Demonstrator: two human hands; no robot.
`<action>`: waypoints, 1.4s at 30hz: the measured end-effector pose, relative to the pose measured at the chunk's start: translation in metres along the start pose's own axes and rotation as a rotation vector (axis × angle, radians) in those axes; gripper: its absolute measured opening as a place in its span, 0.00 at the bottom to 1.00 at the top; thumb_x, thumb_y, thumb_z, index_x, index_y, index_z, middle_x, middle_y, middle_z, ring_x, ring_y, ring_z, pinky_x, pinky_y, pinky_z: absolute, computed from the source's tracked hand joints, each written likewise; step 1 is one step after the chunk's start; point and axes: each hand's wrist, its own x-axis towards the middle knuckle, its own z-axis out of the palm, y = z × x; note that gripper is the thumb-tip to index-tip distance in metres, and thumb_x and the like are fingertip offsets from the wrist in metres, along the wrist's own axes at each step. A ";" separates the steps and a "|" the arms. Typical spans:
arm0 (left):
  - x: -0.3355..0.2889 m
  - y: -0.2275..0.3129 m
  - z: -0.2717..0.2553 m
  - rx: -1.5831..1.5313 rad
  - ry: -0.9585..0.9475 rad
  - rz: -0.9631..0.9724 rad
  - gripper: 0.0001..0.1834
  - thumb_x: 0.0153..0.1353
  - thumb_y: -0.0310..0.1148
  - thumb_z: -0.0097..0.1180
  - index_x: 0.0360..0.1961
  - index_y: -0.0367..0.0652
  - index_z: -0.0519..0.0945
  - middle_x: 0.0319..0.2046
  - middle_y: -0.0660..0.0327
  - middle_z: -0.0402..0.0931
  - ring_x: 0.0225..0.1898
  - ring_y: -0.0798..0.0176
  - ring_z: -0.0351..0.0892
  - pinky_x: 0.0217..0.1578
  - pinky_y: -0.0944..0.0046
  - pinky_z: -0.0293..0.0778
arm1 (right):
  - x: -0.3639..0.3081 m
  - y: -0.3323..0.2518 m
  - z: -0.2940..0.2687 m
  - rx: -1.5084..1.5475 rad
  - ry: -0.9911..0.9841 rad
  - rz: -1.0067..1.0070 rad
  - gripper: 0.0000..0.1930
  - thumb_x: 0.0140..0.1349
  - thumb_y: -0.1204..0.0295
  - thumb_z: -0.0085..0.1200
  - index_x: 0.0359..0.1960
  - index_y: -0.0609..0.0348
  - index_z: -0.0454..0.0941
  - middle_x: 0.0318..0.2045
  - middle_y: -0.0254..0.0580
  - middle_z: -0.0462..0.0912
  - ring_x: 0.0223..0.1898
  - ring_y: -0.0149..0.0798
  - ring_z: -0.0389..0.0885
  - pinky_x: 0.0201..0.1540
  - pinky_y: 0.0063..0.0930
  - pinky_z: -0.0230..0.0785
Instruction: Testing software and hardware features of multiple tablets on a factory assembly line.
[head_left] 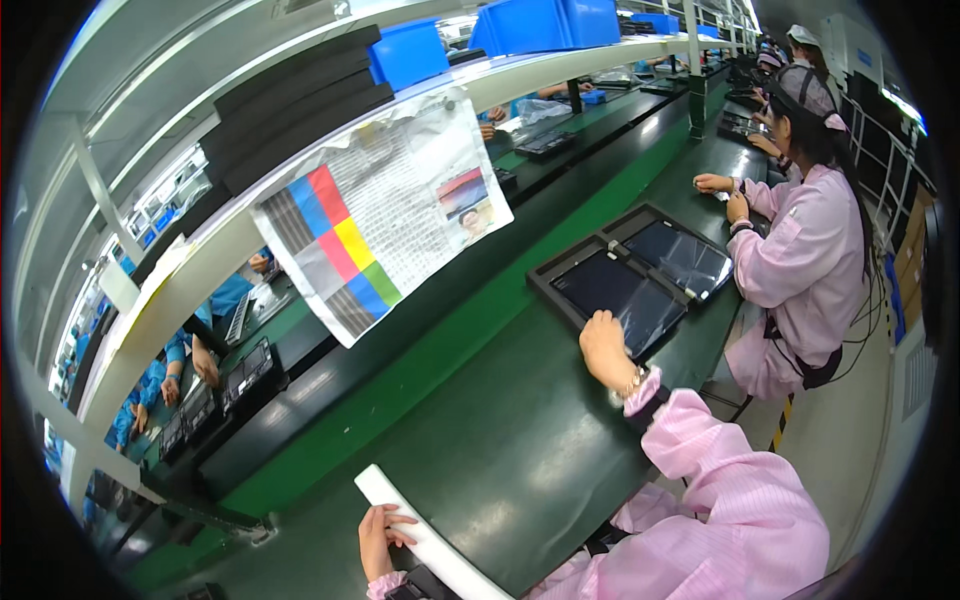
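My left hand (380, 535) is at the lower middle, its fingers closed around the edge of a long white strip (430, 545) lying slantwise over the green bench. My right hand (606, 352) reaches to the near edge of a dark tray (545, 290), its fingers curled together beside a black screen panel (605, 290) with glossy clear film over it. Whatever is between those fingertips is hidden. A second black panel (675, 255), also film-covered, lies in the tray's farther compartment.
The green bench (480, 430) runs away to the upper right. Close by on the right sits a co-worker in pink (805, 235), hands over the bench. A printed sheet (385, 215) hangs from a white shelf carrying blue bins (545, 25). Beyond, workers in blue handle devices on a dark line.
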 end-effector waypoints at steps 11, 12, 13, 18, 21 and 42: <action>0.005 -0.008 0.002 0.043 0.040 0.002 0.19 0.70 0.39 0.35 0.42 0.33 0.71 0.27 0.51 0.80 0.16 0.65 0.77 0.14 0.75 0.57 | -0.162 -0.168 -0.155 0.834 -0.193 -0.830 0.13 0.50 0.65 0.54 0.28 0.66 0.77 0.32 0.44 0.72 0.37 0.42 0.69 0.33 0.30 0.63; 0.006 -0.001 0.006 0.127 0.039 -0.039 0.18 0.69 0.39 0.35 0.42 0.34 0.71 0.27 0.51 0.80 0.17 0.64 0.78 0.14 0.75 0.57 | -0.173 -0.172 -0.160 0.890 -0.187 -0.900 0.15 0.52 0.64 0.54 0.30 0.67 0.76 0.32 0.44 0.72 0.37 0.42 0.69 0.34 0.30 0.63; 0.006 0.005 0.007 0.209 0.035 -0.080 0.18 0.69 0.39 0.35 0.42 0.34 0.72 0.27 0.52 0.80 0.18 0.64 0.79 0.14 0.75 0.57 | -0.181 -0.175 -0.165 0.945 -0.179 -0.967 0.16 0.54 0.63 0.54 0.33 0.69 0.75 0.33 0.44 0.71 0.37 0.42 0.68 0.35 0.30 0.62; -0.013 0.002 -0.013 0.226 0.087 -0.061 0.17 0.69 0.39 0.37 0.40 0.35 0.73 0.27 0.56 0.81 0.20 0.66 0.79 0.19 0.76 0.63 | -0.168 -0.137 -0.194 1.160 -0.260 -1.052 0.16 0.56 0.64 0.54 0.39 0.65 0.74 0.32 0.43 0.71 0.37 0.41 0.69 0.37 0.30 0.62; -0.021 0.000 -0.015 0.237 0.096 -0.051 0.16 0.69 0.38 0.38 0.41 0.37 0.73 0.29 0.58 0.81 0.21 0.68 0.79 0.22 0.75 0.64 | -0.134 -0.100 -0.184 1.153 -0.328 -0.964 0.16 0.54 0.64 0.56 0.41 0.62 0.76 0.32 0.45 0.73 0.36 0.45 0.71 0.37 0.36 0.64; -0.054 0.021 0.027 0.750 0.084 0.092 0.15 0.62 0.30 0.50 0.49 0.36 0.70 0.41 0.58 0.73 0.35 0.65 0.72 0.31 0.68 0.71 | -0.022 0.043 -0.049 1.085 -0.527 -0.176 0.17 0.62 0.67 0.48 0.47 0.66 0.73 0.41 0.55 0.79 0.47 0.52 0.76 0.49 0.36 0.67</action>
